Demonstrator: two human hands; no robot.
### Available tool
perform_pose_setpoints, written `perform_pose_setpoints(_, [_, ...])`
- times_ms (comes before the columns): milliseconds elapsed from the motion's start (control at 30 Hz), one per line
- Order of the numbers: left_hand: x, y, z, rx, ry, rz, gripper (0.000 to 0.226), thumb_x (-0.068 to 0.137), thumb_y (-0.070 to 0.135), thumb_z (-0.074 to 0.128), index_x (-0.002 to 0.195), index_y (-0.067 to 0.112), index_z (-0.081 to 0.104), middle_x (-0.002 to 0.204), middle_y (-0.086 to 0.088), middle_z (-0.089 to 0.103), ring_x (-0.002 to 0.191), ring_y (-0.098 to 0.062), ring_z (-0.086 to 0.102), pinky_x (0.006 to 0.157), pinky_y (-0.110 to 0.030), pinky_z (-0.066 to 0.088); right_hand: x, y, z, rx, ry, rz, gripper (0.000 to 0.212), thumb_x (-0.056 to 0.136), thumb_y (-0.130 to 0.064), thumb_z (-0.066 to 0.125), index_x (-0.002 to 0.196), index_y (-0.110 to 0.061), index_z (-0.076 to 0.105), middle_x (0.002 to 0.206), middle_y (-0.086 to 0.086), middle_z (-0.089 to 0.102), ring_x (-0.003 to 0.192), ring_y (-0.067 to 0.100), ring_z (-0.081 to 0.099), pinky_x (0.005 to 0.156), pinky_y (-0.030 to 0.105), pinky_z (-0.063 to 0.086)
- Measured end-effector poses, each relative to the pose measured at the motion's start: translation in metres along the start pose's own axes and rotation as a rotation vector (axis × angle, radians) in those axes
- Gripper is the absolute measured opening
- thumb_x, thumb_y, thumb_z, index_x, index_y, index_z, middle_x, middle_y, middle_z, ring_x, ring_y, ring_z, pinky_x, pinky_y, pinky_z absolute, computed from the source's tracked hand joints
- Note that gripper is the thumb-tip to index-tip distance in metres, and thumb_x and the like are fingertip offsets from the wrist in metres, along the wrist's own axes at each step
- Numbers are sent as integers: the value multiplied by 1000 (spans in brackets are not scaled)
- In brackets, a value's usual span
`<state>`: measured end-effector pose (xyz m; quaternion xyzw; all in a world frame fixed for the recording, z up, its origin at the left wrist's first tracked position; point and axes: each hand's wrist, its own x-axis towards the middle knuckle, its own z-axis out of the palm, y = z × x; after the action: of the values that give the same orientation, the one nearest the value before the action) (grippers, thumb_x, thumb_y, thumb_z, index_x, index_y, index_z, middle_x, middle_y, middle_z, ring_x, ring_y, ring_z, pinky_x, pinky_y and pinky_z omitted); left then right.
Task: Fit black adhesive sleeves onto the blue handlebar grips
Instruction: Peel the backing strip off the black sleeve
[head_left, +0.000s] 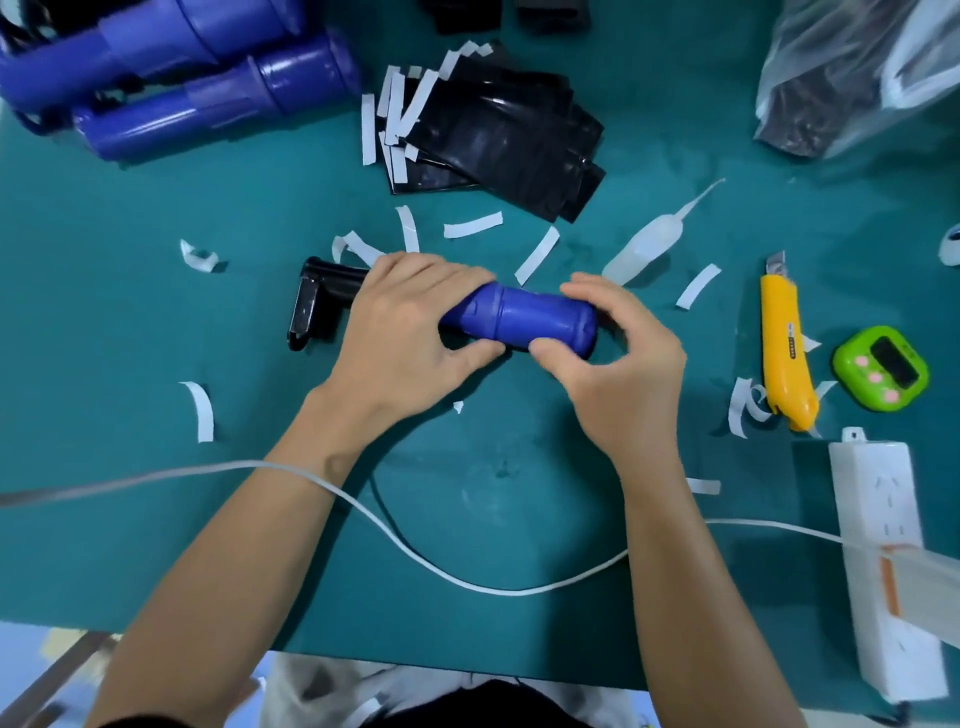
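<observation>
A teal desk (156, 291) carries a heap of spare blue handlebar pieces (208, 104) at its far left, with a fanned stack of black sleeves (498, 135) beside them. At the centre one blue handlebar piece (524, 322) lies crosswise, the left grip (400, 338) curled round its left end and the right grip (618, 364) pinching its right end. A black sleeve (322, 296) juts out from under the left grip. To the right lie a yellow knife (784, 343) and a green timer (880, 368), and white paper strips (472, 224) are scattered about.
</observation>
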<state>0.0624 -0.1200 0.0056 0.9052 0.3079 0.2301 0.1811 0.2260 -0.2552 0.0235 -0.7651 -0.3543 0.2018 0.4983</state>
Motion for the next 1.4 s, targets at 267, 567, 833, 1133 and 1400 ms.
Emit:
perform_pose_setpoints(267, [-6, 5, 3, -30, 97, -27, 52, 64, 37, 93, 109, 16, 77, 105, 8, 76, 101, -22, 61, 97, -28, 34, 42, 6, -24, -53, 116, 89, 71, 88, 0, 64, 150, -27, 42, 148, -15, 50, 132, -3, 48, 106, 18, 42])
perform_pose_setpoints(567, [-1, 3, 5, 18, 97, -19, 50, 72, 40, 87, 114, 15, 74, 109, 7, 75, 103, -24, 62, 96, -34, 37, 42, 19, -12, -122, 166, 149, 35, 82, -31, 75, 104, -34, 48, 89, -24, 60, 77, -1, 53, 66, 15, 45])
perform_pose_setpoints(833, [3, -4, 9, 40, 30, -41, 52, 79, 50, 79, 121, 20, 70, 111, 8, 72, 103, -21, 60, 97, -32, 35, 13, -30, -32, -190, 586, -132, 42, 84, -8, 75, 124, -12, 59, 119, -12, 60, 109, 13, 62, 91, 34, 52])
perform_pose_setpoints(1133, [4, -3, 8, 17, 50, -36, 54, 77, 46, 82, 120, 15, 72, 107, 2, 73, 102, -24, 61, 93, -32, 35, 112, -85, 65, -845, -243, -281, 38, 94, -13, 61, 132, -14, 57, 132, 4, 60, 127, 29, 48, 102, 40, 41])
perform_pose_setpoints(1400, [5, -4, 5, 13, 12, -53, 54, 78, 48, 80, 120, 16, 72, 111, 4, 73, 105, -25, 62, 97, -36, 38, 147, -77, 86, -1029, -309, -307, 43, 88, 6, 50, 124, -13, 63, 123, 19, 63, 110, 42, 61, 74, 41, 37])
